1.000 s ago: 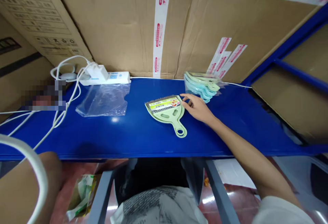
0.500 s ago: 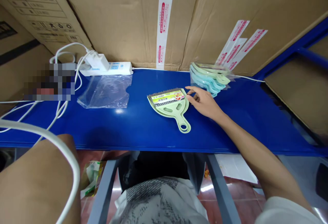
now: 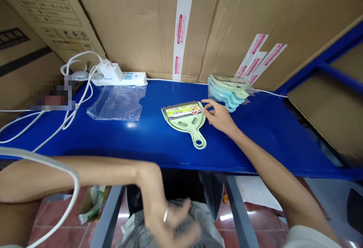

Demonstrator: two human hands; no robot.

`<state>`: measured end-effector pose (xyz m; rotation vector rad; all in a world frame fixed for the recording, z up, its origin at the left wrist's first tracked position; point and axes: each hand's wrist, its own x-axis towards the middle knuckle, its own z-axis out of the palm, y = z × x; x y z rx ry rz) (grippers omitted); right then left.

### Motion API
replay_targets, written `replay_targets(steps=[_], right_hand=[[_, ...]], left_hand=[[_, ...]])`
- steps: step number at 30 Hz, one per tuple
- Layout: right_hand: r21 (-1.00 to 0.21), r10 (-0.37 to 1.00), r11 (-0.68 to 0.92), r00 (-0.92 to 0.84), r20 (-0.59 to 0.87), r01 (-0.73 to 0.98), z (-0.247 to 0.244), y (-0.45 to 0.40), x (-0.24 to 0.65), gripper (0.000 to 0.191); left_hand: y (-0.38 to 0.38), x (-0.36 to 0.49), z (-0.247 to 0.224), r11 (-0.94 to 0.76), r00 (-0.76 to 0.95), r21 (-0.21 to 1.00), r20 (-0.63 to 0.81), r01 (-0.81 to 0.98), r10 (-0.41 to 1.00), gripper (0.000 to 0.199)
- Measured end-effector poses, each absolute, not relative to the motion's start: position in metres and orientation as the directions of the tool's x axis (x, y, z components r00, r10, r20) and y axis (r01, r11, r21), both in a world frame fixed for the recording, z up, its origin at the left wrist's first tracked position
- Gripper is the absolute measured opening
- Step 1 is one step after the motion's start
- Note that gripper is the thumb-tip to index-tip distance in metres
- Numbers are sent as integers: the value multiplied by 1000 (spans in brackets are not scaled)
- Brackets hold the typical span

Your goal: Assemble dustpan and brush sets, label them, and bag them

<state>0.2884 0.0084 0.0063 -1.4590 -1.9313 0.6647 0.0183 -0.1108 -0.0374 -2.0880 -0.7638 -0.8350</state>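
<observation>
Left hand (image 3: 159,210): newly swung into view at lower centre of frame, below the table edge; fingers spread and released, no item seen in them.
Right hand (image 3: 219,117): centre right, position on the work unchanged; fingers loosely curved, index tip and thumb at the pan's upper right corner. Whether they pinch the rim cannot be told.
Dustpan-and-brush set (image 3: 188,123): centre of frame, pale green, flat on the blue table (image 3: 113,138), handle toward lower right; not visibly shifted.
Effect on work: both hands are now in view; only the right appears to attend to the set, the left being well apart from it.
Clear bag (image 3: 119,104): left of centre, lying flat; contents, if any, not discernible.
Wrapped stack (image 3: 225,93): upper right of centre, green over light blue; count obscured by film and overlap.
Obscured: left fingers motion-blurred, hand near the bottom edge; right outer fingers folded from sight; label (image 3: 183,110) covers part of the bristles; pixelated patch (image 3: 53,96) masks the area at left.
White tube (image 3: 76,185): lower left, cut off by the frame, crossing before the left arm.
</observation>
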Motion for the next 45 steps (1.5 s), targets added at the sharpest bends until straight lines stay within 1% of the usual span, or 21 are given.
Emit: replay_targets(steps=[1, 2, 3, 4, 5, 7, 9, 10, 12, 14, 16, 20, 23, 25, 27, 29, 32, 34, 36, 39, 45], right_hand=[[-731, 970, 241, -184, 159, 638, 6, 9, 287, 47], [-749, 974, 221, -176, 141, 624, 5, 10, 287, 48], [-764, 977, 206, -173, 126, 611, 5, 11, 287, 48], [-775, 979, 196, -172, 114, 600, 5, 12, 287, 48], [-783, 980, 188, -172, 105, 594, 5, 13, 288, 47], [-794, 981, 167, -178, 76, 585, 5, 13, 290, 51], [-828, 982, 125, -190, 23, 547, 3, 12, 292, 60], [-855, 981, 96, -194, -6, 510, 3, 12, 292, 64], [-913, 980, 24, -191, -59, 407, 2, 11, 292, 67], [-955, 980, -38, -174, -93, 295, 3, 11, 291, 65], [-976, 982, -74, -156, -107, 206, 6, 10, 291, 64], [-991, 993, -77, -81, -86, 108, 14, 10, 292, 58], [-999, 1000, -10, -4, -10, 50, 17, 11, 293, 51], [-1000, 999, 28, 27, 28, 9, 17, 12, 292, 48], [-998, 997, 53, 53, 52, -26, 16, 11, 290, 48], [-995, 994, 79, 81, 74, -55, 14, 10, 287, 50], [-992, 990, 98, 105, 89, -81, 12, 8, 284, 55], [-992, 992, 94, 98, 85, -85, 12, 7, 283, 57], [-993, 994, 81, 81, 74, -88, 12, 7, 283, 59], [-995, 998, 47, 44, 43, -89, 14, 6, 284, 60], [-999, 999, -42, -30, -42, -18, 23, 2, 287, 58]], left_hand=[[-91, 16, -29, -699, 706, -446, 698, 559, 120, 28], [-70, 13, -21, -850, 778, -449, 624, 276, -77, 28], [-50, 9, -13, -909, 800, -396, 583, 128, -142, 27], [-31, 5, -5, -937, 797, -333, 592, 107, -120, 25], [-15, 1, 1, -945, 769, -258, 639, 200, -12, 24], [8, -8, 9, -902, 556, -53, 802, 430, 218, 21], [19, -14, 11, -846, 349, 152, 863, 511, 365, 20], [21, -16, 10, -819, 269, 261, 856, 511, 441, 20], [22, -17, 6, -730, 141, 516, 766, 448, 627, 19], [21, -15, 0, -591, 57, 742, 607, 317, 793, 16], [22, -12, -5, -480, 23, 858, 484, 182, 875, 14], [21, -6, -5, -385, -71, 923, 386, 21, 920, 17], [14, -2, 1, -313, -160, 946, 296, -91, 942, 21], [8, 1, 5, -237, -159, 962, 215, -138, 964, 27], [1, 4, 8, -129, -86, 978, 116, -161, 989, 31], [-4, 7, 9, -6, 72, 982, 20, -191, 997, 29], [-12, 12, 8, 180, 375, 955, -81, -236, 923, 35], [-16, 15, 7, 251, 512, 940, -102, -230, 853, 42], [-18, 17, 6, 264, 567, 942, -104, -208, 817, 47], [-17, 16, 4, 245, 577, 953, -100, -180, 811, 58], [5, -4, 10, 264, 690, 962, -140, -76, 710, 66]])
